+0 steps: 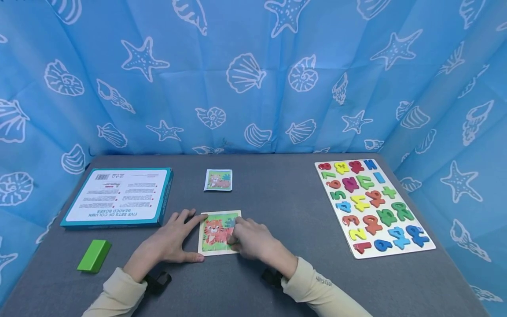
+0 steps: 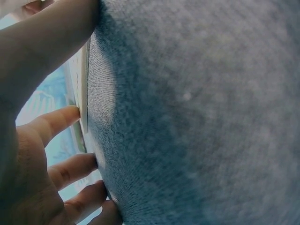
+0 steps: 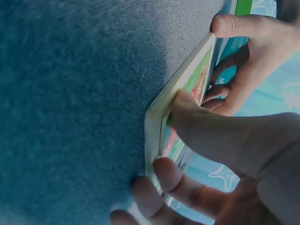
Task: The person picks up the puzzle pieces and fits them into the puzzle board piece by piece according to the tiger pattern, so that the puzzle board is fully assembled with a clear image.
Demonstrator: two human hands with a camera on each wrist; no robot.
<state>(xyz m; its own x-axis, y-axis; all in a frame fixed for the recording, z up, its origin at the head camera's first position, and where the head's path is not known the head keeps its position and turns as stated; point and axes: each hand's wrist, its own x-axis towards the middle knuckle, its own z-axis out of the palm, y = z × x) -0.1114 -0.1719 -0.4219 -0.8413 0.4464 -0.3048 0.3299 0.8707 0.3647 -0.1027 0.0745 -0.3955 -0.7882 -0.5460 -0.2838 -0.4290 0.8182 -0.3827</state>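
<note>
A wooden-framed picture puzzle (image 1: 214, 237) with a red tiger on green lies on the grey table in front of me. Spread fingers of my left hand (image 1: 172, 240) are at its left side; the index fingertip touches the top left corner and the thumb lies by the lower left corner. At the right side, my right hand (image 1: 255, 240) pinches a puzzle piece (image 3: 166, 133) between thumb and index finger, at the edge of the frame. The piece looks slightly raised in the right wrist view, and the hand hides most of it.
Beyond the puzzle lies a small picture card (image 1: 218, 179). A teal-edged white box (image 1: 119, 198) is at the back left, with a green block (image 1: 94, 256) before it. On the right lies a white board (image 1: 425, 248) of coloured numbers. A blue curtain (image 1: 253, 114) hangs behind.
</note>
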